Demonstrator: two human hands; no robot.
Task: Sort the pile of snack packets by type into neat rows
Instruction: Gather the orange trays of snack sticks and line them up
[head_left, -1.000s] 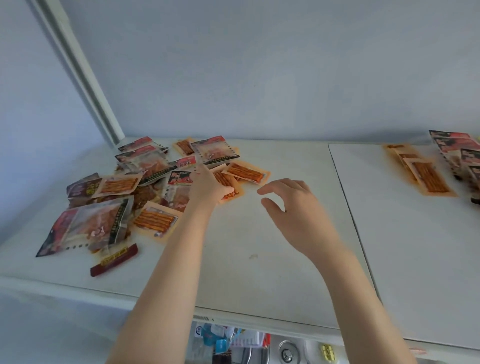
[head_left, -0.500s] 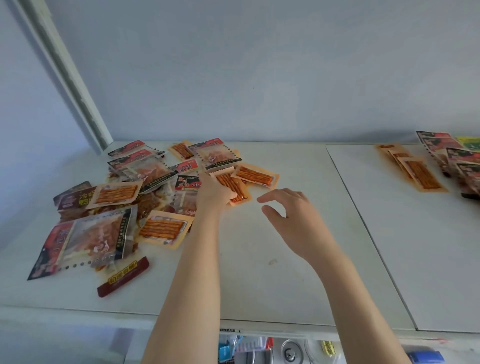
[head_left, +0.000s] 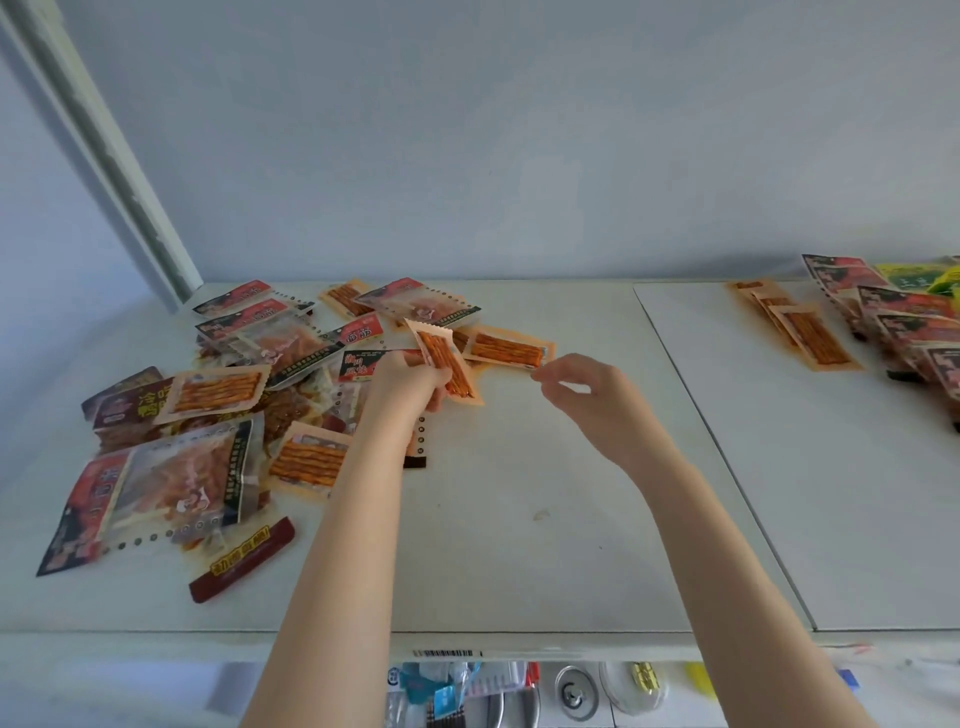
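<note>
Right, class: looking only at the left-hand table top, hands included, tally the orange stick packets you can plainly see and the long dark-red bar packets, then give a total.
orange stick packets: 5
dark-red bar packet: 1
Total: 6

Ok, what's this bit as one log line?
sorting | left grip holds orange stick packet, tilted | right grip at corner of second orange packet
</note>
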